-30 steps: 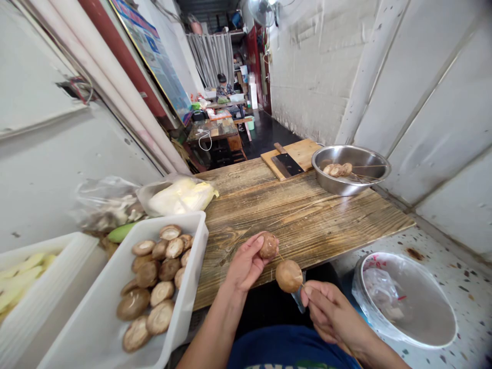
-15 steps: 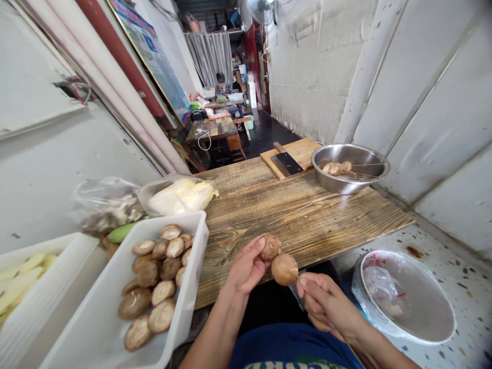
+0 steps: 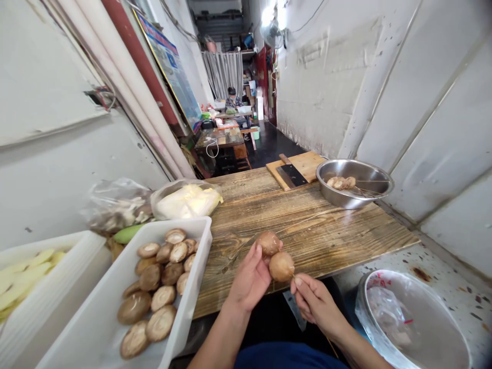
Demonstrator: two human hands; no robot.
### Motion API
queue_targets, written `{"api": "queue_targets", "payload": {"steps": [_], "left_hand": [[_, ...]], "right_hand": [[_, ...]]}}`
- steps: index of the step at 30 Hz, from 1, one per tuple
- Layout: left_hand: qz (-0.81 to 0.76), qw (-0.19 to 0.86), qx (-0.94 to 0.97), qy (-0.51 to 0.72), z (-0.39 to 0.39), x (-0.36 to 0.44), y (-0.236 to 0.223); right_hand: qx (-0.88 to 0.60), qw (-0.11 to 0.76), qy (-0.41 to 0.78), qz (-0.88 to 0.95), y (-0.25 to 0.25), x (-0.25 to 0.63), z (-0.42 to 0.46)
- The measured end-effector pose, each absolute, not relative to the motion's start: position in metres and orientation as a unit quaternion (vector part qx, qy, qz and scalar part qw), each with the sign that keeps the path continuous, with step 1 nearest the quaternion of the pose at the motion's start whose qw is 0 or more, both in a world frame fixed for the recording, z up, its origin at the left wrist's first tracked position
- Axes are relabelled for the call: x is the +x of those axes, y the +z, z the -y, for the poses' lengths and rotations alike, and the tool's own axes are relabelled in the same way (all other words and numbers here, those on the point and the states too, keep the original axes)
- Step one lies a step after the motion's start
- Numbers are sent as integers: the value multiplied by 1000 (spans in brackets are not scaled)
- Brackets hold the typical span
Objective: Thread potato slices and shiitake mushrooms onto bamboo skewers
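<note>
Over the near edge of the wooden table, my left hand (image 3: 251, 279) is closed round a brown shiitake mushroom (image 3: 268, 242), cap up. Right beside it, a second shiitake mushroom (image 3: 282, 266) sits at the end of a thin skewer (image 3: 293, 277). My right hand (image 3: 313, 297) pinches that skewer just below the second cap. Whether the skewer tip has entered the first mushroom is hidden. Left of my hands, a white plastic bin (image 3: 203, 251) holds several loose shiitake mushrooms (image 3: 149, 277), some stem side up.
A steel bowl (image 3: 355, 202) with skewered mushrooms stands at the table's right, beside a cutting board (image 3: 307, 165) with a cleaver (image 3: 292, 176). Bagged cabbage (image 3: 188, 201) and a bin of pale slices (image 3: 26, 271) are at left. A lined bucket (image 3: 418, 307) stands on the floor at right.
The camera view has tilted up slightly, so the surroundings sit lower in the picture. Both hands still hold the mushrooms and skewer, with the two caps close together.
</note>
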State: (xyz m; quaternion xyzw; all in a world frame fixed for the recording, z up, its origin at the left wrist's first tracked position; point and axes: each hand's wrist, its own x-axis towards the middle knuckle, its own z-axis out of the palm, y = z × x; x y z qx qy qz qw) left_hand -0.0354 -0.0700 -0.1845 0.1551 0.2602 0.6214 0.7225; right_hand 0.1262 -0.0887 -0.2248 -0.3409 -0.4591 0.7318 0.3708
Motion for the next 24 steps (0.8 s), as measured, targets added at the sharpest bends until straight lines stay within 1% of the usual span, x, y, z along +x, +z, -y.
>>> {"api": "queue_targets", "payload": {"steps": [8,11,13,15,17,20,21,24], "left_hand": [[-248,737,103,620,70,-31,-188],[-253,734,94,624,70,-35,-189],[-255,729,88,629,70,-38,-189],[-261,723,78,635,70,-42,-188],[-267,715,71,642,70,-47,-188],[-270,711,65,645,71,-54,-186],[-270,711,61,646,71,-56,-186],[-275,706,43,651,70,-60,-185]], "right_hand": [[-374,375,683,502,-231,114,86],[-394,350,656,541,-231,112,89],[-404,326,614,595,-229,114,89],[-409,303,543,668,-225,120,84],[-417,277,437,747,-220,131,68],[-463,197,191,843,-216,154,23],[-487,141,94,857,-216,163,4],[-529,88,17,844,-217,185,-49]]}}
